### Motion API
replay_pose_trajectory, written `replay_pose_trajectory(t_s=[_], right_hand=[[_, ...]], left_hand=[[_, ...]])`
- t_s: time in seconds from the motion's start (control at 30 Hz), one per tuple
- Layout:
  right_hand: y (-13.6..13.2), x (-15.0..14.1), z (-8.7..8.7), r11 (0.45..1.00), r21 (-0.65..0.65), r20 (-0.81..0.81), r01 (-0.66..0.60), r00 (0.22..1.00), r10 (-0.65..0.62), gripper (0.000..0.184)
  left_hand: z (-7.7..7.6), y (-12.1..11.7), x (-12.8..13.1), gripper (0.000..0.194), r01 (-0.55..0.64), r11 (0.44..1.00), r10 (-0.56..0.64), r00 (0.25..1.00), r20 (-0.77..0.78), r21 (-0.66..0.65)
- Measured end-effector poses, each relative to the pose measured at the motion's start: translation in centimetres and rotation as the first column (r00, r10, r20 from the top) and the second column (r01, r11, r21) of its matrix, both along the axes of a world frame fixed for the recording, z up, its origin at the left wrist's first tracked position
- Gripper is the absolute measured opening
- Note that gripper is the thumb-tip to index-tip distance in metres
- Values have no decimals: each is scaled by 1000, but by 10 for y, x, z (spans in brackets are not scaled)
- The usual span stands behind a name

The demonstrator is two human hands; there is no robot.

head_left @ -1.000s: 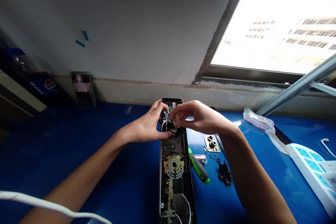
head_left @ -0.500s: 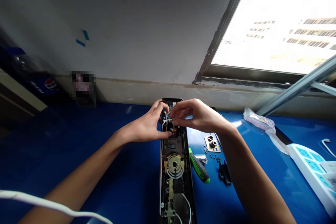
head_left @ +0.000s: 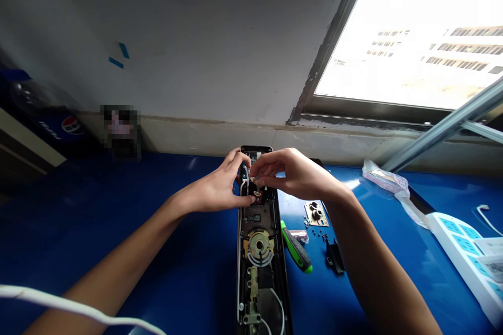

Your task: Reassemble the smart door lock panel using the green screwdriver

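Note:
An opened long black housing [head_left: 251,218], which looks like an electronic door-lock panel, lies lengthwise before me with its inside facing up. At its far end, my left hand [head_left: 222,183] grips the left side. The left fingers curl over the edge near the white wires, while the thumb presses beside a small red part [head_left: 258,198]. My right hand [head_left: 281,172] reaches in from the right, thumb and fingertips pinched together above that red part. Whatever the pinch holds is tiny and mostly hidden. A round brass-coloured mechanism [head_left: 259,245] sits lower in the housing.
Right of the housing lie a green-and-black screwdriver handle [head_left: 296,248], a metal plate [head_left: 316,213], several small screws [head_left: 320,234] and a black bracket [head_left: 335,257]. A white power strip [head_left: 463,261] stands far right. A white cable [head_left: 70,306] crosses the lower left.
The whole view has shifted slightly. Both hands stay at the housing's far end in nearly the same pose, with the right fingertips only slightly moved.

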State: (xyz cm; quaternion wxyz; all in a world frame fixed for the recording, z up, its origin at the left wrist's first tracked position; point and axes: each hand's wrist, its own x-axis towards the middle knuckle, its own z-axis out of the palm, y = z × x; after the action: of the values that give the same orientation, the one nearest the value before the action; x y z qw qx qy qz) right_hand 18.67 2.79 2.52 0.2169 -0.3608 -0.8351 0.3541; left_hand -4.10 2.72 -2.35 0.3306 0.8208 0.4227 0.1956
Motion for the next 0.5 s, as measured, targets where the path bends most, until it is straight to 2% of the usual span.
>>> replay_pose_trajectory(t_s=[0.13, 0.5], right_hand=[[-1, 1, 1, 1000, 20, 2, 10, 1000, -10, 15], [-3, 1, 1, 998, 62, 47, 20, 999, -23, 19]], left_hand=[[1, -1, 0, 64, -14, 999, 13, 1000, -6, -30], [0, -1, 1, 62, -3, 1000, 3, 1000, -22, -2]])
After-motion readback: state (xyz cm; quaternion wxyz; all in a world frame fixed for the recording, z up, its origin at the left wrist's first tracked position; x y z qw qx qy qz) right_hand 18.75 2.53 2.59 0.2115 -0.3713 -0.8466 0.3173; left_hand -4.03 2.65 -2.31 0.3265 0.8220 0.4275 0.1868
